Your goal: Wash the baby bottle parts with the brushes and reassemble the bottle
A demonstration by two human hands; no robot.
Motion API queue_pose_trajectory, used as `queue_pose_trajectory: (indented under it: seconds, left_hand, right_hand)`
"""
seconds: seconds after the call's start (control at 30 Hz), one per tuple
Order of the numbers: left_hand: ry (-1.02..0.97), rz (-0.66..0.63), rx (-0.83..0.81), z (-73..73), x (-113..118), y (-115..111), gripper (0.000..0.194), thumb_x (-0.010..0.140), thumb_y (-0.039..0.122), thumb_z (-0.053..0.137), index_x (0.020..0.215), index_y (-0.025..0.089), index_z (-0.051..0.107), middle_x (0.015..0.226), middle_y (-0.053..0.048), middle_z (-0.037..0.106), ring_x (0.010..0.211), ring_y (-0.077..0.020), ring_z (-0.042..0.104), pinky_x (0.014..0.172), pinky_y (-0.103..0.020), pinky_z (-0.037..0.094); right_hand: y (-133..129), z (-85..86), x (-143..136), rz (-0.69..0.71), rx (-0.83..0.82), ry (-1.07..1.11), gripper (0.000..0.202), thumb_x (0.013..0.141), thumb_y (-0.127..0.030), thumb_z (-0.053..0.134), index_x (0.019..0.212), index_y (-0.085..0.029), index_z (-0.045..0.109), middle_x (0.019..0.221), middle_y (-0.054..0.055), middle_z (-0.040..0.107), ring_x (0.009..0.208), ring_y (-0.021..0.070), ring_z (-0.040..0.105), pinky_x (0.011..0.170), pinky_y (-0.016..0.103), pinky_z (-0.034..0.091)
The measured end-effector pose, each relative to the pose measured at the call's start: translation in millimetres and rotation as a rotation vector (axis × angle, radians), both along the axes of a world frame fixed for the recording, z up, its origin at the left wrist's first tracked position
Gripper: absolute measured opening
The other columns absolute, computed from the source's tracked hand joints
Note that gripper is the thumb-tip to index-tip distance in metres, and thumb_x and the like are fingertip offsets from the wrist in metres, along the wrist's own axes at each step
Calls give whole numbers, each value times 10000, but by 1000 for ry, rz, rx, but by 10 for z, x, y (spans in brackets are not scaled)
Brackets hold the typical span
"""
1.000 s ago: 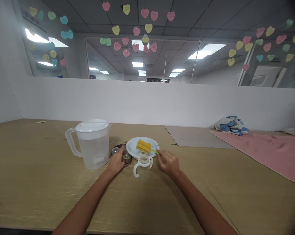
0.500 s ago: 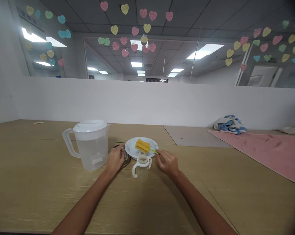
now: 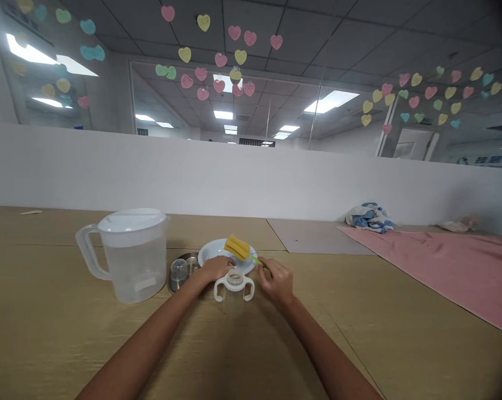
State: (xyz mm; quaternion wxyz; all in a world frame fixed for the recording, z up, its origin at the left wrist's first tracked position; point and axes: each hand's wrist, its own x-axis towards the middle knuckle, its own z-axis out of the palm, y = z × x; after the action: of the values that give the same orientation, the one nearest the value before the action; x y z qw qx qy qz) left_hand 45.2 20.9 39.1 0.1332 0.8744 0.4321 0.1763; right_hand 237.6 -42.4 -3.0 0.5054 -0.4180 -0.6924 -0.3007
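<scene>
My right hand [image 3: 277, 281] pinches the green handle of a yellow sponge bottle brush [image 3: 237, 248], whose head is over the white bowl [image 3: 207, 250]. Directly in front of the bowl stands a clear baby bottle [image 3: 234, 303], upright and uncapped, with a white two-handled collar. My left hand [image 3: 215, 269] is at the back left of the bottle's neck, fingers curled around it and partly hidden. Left of that wrist, a round metal dish [image 3: 174, 286] holds a clear dome cap [image 3: 179, 270] and another small clear part.
A large translucent pitcher [image 3: 136, 261] with a white lid stands at the left. Farther right, a pink cloth [image 3: 426, 258] covers the table, with a crumpled blue and white cloth [image 3: 369, 216] by the wall [image 3: 251, 183]. A thin flat strip [image 3: 31, 212] lies at the far left.
My left hand has moved right from the metal dish to the bottle, uncovering the dome cap. The bottle has turned so both handles show evenly. My right hand still holds the brush.
</scene>
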Motion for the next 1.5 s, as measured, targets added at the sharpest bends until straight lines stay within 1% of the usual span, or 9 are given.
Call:
queue_pose_trajectory:
  seconds: [0.23,0.33,0.43,0.57,0.67,0.87,1.03,1.27,1.5]
  left_hand:
    - [41,46,-77,78,25,24,158,635,207,593,771,172,665,848,-59,697,776,-207,628,671,-269,467]
    - [-73,117,35,30,-97,-96,227,732,241,517,919,161,620,951,-95,666,888,-220,610,778,-314,455]
    - [-512,186,116,-132,-303,-205,308,831,386,410,997,170,554,999,-94,637,847,-194,618,779,-325,469]
    - [-1165,238,-8,-346,-494,-243,414,788,541,448,921,161,550,893,-64,630,736,-167,616,688,-295,506]
    - [-1362,328,62,-401,-503,-291,393,806,528,450,936,170,547,894,-50,622,784,-161,607,694,-272,503]
    - [-1029,144,326,-391,-434,-537,271,879,378,419,1045,196,531,1022,-67,629,938,-174,597,832,-306,480]
    - [-859,68,462,-424,-462,-538,273,893,329,406,1104,192,513,1154,-81,604,1032,-186,582,879,-325,471]
    - [-776,250,598,-398,-556,-463,258,873,338,451,1063,198,554,1195,-86,579,1130,-207,518,985,-363,390]
    - [-697,177,625,-401,-570,-491,241,863,321,457,1044,211,571,1207,-87,575,1120,-196,525,982,-355,398]
  right_hand:
    - [0,-3,1,-4,-11,45,187,806,-154,493,907,-157,650,777,49,694,654,139,633,612,230,480]
    - [-13,24,5,4,12,81,182,806,-154,498,912,-161,647,792,47,696,635,134,627,581,227,475]
    - [-31,38,-14,51,33,50,192,808,-144,496,931,-158,643,773,49,690,617,126,614,560,223,465]
    - [-52,16,-67,107,48,-113,198,792,-134,524,947,-156,647,698,45,666,615,121,600,570,224,456]
    - [-71,11,-102,96,85,-166,212,778,-134,551,964,-166,648,689,40,662,611,116,595,575,225,451]
    - [-121,67,-117,118,126,-253,243,758,-113,586,987,-164,647,694,32,663,605,104,588,577,219,443]
    - [-129,78,-116,100,152,-287,246,757,-110,593,992,-157,649,705,38,665,614,104,591,587,218,438]
    - [-102,60,-162,-46,119,-245,229,801,-134,550,1001,-175,654,737,50,676,638,122,594,622,242,434]
    - [-89,46,-117,-28,136,-208,237,789,-119,573,1004,-175,653,764,51,683,660,129,601,644,240,443]
